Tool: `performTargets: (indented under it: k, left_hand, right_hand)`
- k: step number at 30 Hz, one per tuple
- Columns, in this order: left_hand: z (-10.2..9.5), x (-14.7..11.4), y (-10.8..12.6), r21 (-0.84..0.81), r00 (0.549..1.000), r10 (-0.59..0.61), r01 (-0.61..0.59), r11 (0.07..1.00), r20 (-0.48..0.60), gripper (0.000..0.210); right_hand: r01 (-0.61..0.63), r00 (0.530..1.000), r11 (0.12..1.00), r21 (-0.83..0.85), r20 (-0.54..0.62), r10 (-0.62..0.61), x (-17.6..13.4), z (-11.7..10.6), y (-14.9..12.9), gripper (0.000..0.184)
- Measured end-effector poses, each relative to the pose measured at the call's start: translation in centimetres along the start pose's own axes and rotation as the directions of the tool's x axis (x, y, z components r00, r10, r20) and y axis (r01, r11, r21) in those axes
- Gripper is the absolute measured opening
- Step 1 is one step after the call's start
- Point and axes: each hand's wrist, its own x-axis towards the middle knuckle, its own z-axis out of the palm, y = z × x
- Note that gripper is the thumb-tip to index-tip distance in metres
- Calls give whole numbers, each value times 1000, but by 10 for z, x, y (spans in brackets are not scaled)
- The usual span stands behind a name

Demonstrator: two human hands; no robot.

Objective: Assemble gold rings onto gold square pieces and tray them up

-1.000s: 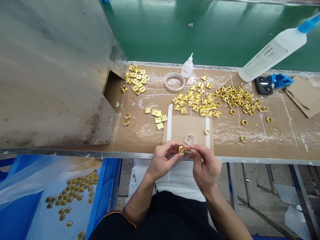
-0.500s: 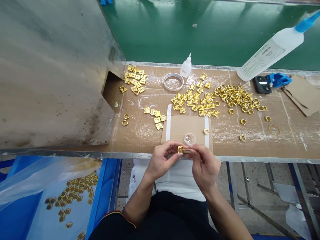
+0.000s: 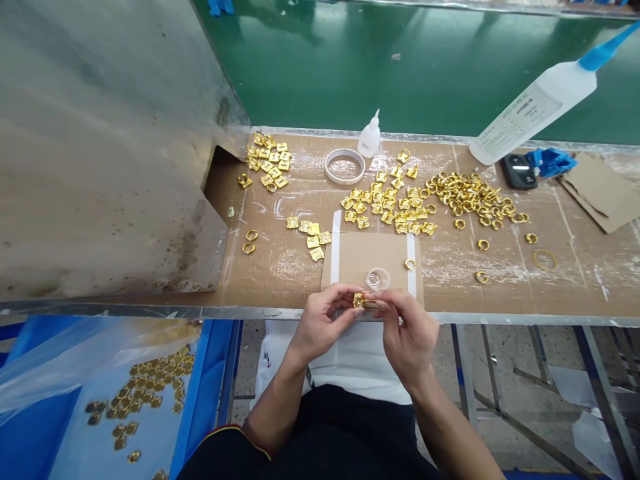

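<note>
My left hand (image 3: 324, 321) pinches a small gold square piece (image 3: 359, 301) between thumb and fingers, near the table's front edge. My right hand (image 3: 411, 328) is closed on a thin stick (image 3: 371, 301), whose tip meets the gold piece; the contact itself is too small to make out. Just beyond my fingers, a small clear round dish (image 3: 377, 279) stands on a cardboard pad (image 3: 367, 250) with white tape strips. One gold ring (image 3: 409, 265) lies on the pad's right strip.
Gold square pieces (image 3: 387, 200) and a heap of gold rings (image 3: 467, 195) lie behind the pad. A tape roll (image 3: 345, 167), small dropper bottle (image 3: 369, 137) and large white bottle (image 3: 537, 110) stand farther back. Left are a metal housing (image 3: 110, 147) and blue crate (image 3: 193, 393).
The view has shifted slightly. Both hands stay in nearly the same place, the gold piece and the stick still held together.
</note>
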Motion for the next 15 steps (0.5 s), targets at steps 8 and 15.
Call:
performTargets:
  k: [8, 15]
  left_hand:
    - [0, 0, 0, 3, 1000, 17, -17, 1000, -2, 23]
    - [-1, 0, -2, 9, 999, 36, -36, 999, 16, 23]
  right_hand:
    - [-4, 1000, 1000, 23, -7, 4, 1, -1, 1, 15]
    - [-36, 999, 997, 69, -25, 37, 1, 0, 0, 15]
